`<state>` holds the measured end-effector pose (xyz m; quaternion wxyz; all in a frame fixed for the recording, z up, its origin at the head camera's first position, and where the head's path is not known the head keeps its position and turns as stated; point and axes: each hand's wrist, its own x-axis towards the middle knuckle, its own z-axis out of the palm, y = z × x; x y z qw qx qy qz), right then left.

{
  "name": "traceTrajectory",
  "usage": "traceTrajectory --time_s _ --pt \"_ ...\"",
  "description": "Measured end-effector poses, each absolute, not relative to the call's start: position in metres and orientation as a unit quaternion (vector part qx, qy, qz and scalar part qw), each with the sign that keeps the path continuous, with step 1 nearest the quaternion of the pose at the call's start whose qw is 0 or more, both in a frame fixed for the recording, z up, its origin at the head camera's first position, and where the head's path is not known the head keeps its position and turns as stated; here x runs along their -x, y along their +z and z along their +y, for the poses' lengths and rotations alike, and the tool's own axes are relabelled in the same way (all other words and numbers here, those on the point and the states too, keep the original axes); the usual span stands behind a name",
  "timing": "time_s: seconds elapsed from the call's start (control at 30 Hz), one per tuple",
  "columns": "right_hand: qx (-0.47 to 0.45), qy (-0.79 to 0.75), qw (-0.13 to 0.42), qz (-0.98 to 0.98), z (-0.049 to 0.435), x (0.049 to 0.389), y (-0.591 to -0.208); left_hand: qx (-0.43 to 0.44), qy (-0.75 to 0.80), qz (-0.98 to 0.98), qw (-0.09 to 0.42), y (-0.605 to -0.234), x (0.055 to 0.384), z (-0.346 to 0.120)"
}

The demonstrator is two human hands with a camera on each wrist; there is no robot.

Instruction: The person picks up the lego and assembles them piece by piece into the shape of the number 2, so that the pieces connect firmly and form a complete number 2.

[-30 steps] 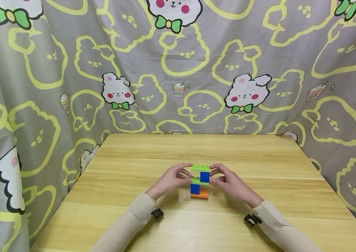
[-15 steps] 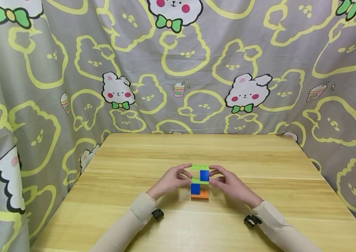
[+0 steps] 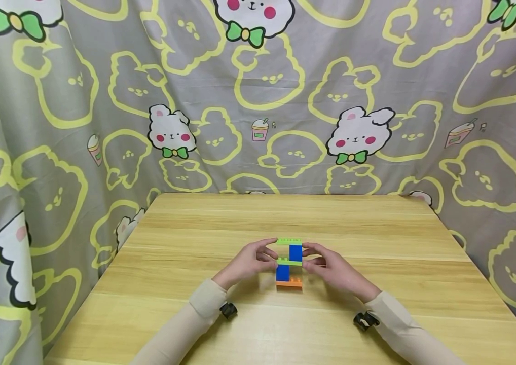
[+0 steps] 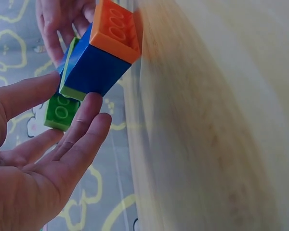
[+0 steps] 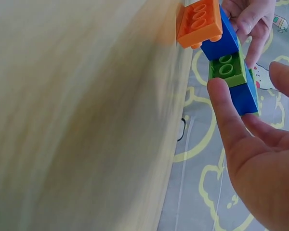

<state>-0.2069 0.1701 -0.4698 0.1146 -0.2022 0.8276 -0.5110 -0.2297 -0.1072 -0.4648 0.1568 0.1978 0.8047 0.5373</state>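
Between my hands is a stack of toy building bricks. From the bottom up it has an orange plate (image 3: 289, 284), a blue brick (image 3: 283, 272) at the left, a green plate (image 3: 295, 263), a second blue brick (image 3: 296, 253) at the right, and a top green plate (image 3: 289, 242). My left hand (image 3: 250, 259) holds the stack's left side, thumb low and fingertip at the top plate. On the opposite side my right hand (image 3: 334, 263) grips it by the ends. The orange plate's hollow underside (image 4: 116, 29) shows in the left wrist view.
A wooden table (image 3: 221, 215) spreads beneath the hands. Behind it and along both sides hangs a grey cartoon-patterned curtain (image 3: 301, 86). Black wrist cameras (image 3: 228, 309) sit below both sleeve cuffs.
The stack has tilted slightly, so fewer studs show on the top green plate. My right fingertips have shifted a little lower; both hands keep their hold.
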Motion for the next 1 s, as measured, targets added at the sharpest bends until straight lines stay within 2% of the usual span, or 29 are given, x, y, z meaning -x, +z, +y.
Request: traceTrajectory --time_s 1.0 --pt "0.214 -0.492 0.166 0.827 0.1672 0.2037 -0.4741 -0.185 0.512 0.815 0.199 -0.4674 0.2281 -0.1084"
